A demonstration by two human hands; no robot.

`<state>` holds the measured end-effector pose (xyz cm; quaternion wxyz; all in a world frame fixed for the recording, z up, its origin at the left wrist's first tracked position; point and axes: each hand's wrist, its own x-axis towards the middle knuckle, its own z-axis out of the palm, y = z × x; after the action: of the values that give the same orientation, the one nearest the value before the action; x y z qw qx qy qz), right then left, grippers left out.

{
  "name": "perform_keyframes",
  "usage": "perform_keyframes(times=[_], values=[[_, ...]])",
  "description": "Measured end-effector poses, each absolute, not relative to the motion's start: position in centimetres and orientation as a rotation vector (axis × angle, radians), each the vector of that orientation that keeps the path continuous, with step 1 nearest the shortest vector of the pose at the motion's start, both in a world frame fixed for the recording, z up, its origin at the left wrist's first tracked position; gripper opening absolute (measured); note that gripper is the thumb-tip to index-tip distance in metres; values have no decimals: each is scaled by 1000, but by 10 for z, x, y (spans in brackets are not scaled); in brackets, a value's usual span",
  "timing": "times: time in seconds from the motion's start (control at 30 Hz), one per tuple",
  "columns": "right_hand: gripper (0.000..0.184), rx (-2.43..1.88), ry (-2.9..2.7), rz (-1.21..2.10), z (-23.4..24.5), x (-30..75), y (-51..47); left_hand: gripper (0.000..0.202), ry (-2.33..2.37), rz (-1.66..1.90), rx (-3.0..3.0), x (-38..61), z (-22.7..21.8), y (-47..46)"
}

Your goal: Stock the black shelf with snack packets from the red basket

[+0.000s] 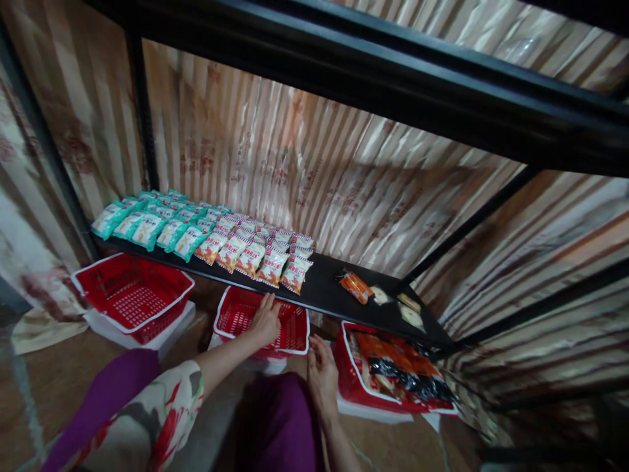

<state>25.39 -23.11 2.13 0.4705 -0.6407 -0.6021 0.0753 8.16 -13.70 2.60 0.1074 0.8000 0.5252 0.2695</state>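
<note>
My left hand (266, 319) reaches into the middle red basket (289, 331) on the floor, fingers stretched out flat with nothing visible in them. My right hand (322, 367) hovers low between that basket and the right red basket (350, 387), fingers loosely bent; whether it holds anything I cannot make out. The right basket carries orange and black snack packets (403, 370). On the black shelf (324, 288) above lie rows of green packets (147, 223) and red-and-white packets (260, 252).
A third red basket (132, 295) sits on white trays at the left. A few orange and pale packets (356, 285) lie on the shelf's right part. Black shelf beams cross overhead. Striped paper lines the wall behind. My purple-clad knees are in front.
</note>
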Motion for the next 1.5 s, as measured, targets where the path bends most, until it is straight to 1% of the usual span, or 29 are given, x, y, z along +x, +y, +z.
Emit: perform_keyframes(times=[0.1, 0.2, 0.4, 0.53, 0.63, 0.7, 0.8, 0.9, 1.0, 1.17, 1.37, 1.43, 1.5], values=[[34, -1660, -1476, 194, 23, 278, -235, 53, 1539, 737, 2355, 90, 27, -120], [35, -1726, -1536, 267, 35, 290, -229, 54, 1550, 678, 2343, 91, 37, -106], [37, -1676, -1609, 263, 57, 266, -172, 57, 1559, 627, 2332, 77, 53, -76], [39, -1674, -1618, 263, 47, 255, -127, 54, 1573, 668, 2346, 76, 48, -56], [44, -1683, -1591, 205, 34, 259, -98, 47, 1608, 839, 2400, 82, 36, -44], [48, -1668, -1577, 198, 27, 260, -82, 47, 1587, 929, 2465, 85, 28, -40], [55, -1673, -1545, 255, 22, 258, -63, 45, 1559, 922, 2535, 84, 21, -35], [58, -1679, -1545, 355, 18, 252, -49, 44, 1514, 904, 2591, 81, 17, -32], [58, -1667, -1551, 409, 14, 250, -42, 44, 1503, 922, 2611, 81, 13, -30], [60, -1626, -1579, 401, 9, 255, -41, 45, 1554, 972, 2618, 87, 13, -33], [60, -1557, -1637, 439, 14, 259, -37, 42, 1607, 1061, 2623, 93, 12, -37], [58, -1531, -1632, 445, 20, 260, -39, 42, 1617, 1091, 2632, 95, 12, -39], [52, -1508, -1578, 456, 29, 262, -47, 42, 1620, 1127, 2635, 98, 13, -43]])
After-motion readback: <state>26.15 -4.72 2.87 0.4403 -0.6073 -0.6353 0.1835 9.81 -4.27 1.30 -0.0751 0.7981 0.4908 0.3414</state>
